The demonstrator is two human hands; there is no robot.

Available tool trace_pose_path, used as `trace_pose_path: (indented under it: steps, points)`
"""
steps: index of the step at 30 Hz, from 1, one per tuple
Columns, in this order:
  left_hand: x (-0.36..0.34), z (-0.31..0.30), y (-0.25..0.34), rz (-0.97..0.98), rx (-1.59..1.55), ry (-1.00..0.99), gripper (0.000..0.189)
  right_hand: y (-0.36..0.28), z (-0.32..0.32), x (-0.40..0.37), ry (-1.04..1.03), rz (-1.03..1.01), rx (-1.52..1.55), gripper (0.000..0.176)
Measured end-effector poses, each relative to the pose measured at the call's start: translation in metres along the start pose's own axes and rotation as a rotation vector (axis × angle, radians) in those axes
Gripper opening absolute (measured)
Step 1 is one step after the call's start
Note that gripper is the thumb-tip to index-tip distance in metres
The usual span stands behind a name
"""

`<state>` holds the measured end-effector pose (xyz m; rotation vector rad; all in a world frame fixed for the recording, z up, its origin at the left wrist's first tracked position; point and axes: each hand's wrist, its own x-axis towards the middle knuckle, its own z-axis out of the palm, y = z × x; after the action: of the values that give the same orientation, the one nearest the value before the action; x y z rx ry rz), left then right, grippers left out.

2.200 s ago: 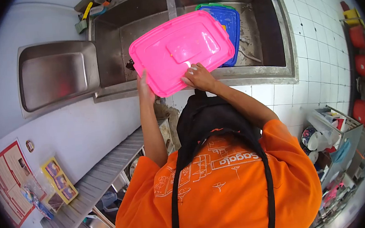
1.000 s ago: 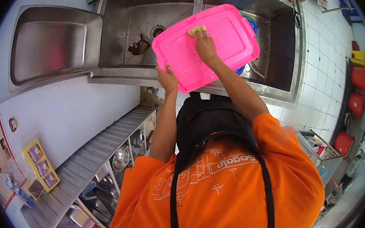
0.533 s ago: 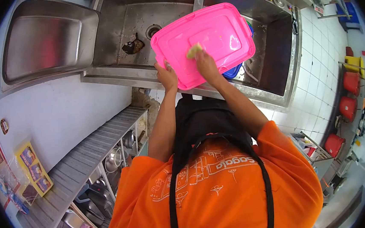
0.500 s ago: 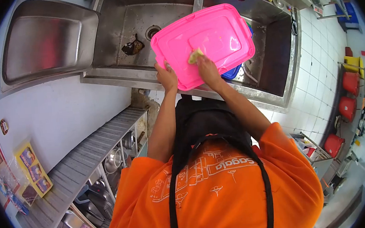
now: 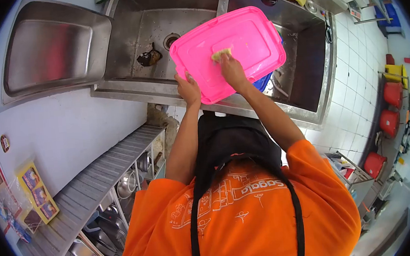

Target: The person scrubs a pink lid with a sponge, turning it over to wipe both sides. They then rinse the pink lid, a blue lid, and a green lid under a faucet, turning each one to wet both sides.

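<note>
Bottom of the frame: an orange T-shirt (image 5: 266, 229) of woven or knit fabric carries white line drawings and inverted lettering that appears to read "Sagala". A black apron (image 5: 232, 138) with two narrow straps lies over it.

Upper centre: the left hand (image 5: 189, 88) is closed on the lower left edge of a pink plastic lid (image 5: 251, 37), thumb on the upper face; its remaining fingers are partly hidden. The right hand (image 5: 232, 73) has its fingers drawn together around a yellow-green sponge (image 5: 222, 54), which is in contact with the lid face. The lid is rectangular, glossy and tilted, with rounded corners, a raised rim and a stepped central panel.

Beneath the lid, part of a blue lid (image 5: 262, 83) shows inside the right basin of a brushed stainless-steel sink (image 5: 315, 56). The left basin has a round drain (image 5: 171, 40) and a dark brown and tan scrap (image 5: 149, 56), material unclear.

Upper left: a shallow, round-cornered steel tray (image 5: 59, 48) adjoins the sink.

Lower left: a grey corrugated shelf (image 5: 90, 173) runs diagonally; beside it hangs a yellow package (image 5: 37, 193), its print illegible.

Right: glossy white floor tiles (image 5: 352, 70), then red chairs (image 5: 390, 122).
</note>
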<state>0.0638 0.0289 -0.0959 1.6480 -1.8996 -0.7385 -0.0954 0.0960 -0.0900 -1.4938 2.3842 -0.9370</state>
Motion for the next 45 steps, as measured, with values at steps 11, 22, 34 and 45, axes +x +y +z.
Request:
trace_pose_path:
  steps: [11, 22, 34, 45]
  points:
    - [-0.003, -0.007, 0.007, 0.077, 0.023, 0.004, 0.028, 0.004, 0.022, 0.036, -0.038, 0.141, -0.072, 0.02]
    - [0.002, -0.005, 0.001, 0.032, 0.036, -0.067, 0.03, 0.102, -0.061, -0.042, -0.051, 0.311, -0.491, 0.015]
    - [0.006, 0.003, -0.014, 0.014, 0.013, -0.106, 0.036, -0.043, 0.02, -0.086, -0.219, -0.106, -0.083, 0.018]
    - [0.005, -0.004, 0.0, 0.003, -0.102, -0.051, 0.03, 0.004, -0.071, -0.096, -0.368, -0.313, -0.294, 0.016]
